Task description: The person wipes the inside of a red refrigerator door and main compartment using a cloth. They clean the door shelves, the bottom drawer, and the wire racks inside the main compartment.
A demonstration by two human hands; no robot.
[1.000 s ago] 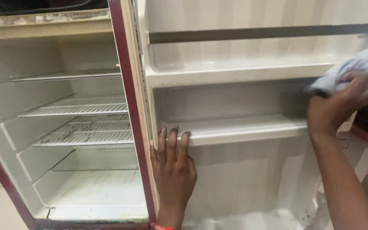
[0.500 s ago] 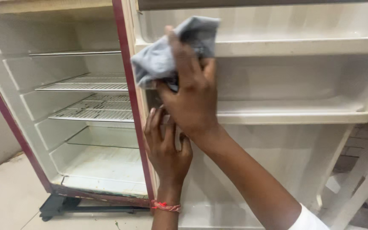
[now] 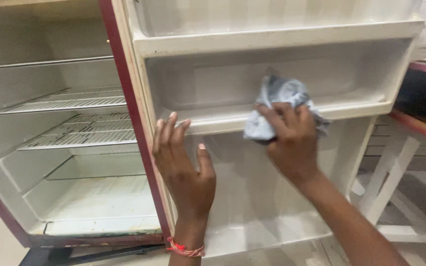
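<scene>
The right hand (image 3: 292, 143) is clenched around a crumpled grey cloth (image 3: 279, 106), with its fingers (image 3: 277, 118) curled over the lower part of the bundle. The cloth is pressed against the front lip of the middle door shelf (image 3: 223, 120) on the inside of the open fridge door (image 3: 252, 197), and its upper part bulges up into the shelf compartment. The arm runs down to the lower right corner of the view.

The left hand (image 3: 183, 162) holds nothing. Its fingers are straight and close together, pointing upward, with the thumb spread off to the right. The fingertips (image 3: 171, 120) lie on the hinge-side edge of the door, just at the left end of the same shelf, and the palm rests flat against the door panel below it. A red thread band (image 3: 186, 249) circles the wrist.

Above the cloth sits 1 more door shelf (image 3: 277, 42), cream-coloured and stained. A dark red frame edge (image 3: 134, 128) separates the door from the fridge interior (image 3: 65, 148) on the left, where 2 white wire racks (image 3: 80, 118) sit above a clear glass shelf (image 3: 99, 167). White wooden legs (image 3: 395, 172) of some furniture stand at right, behind the door.
</scene>
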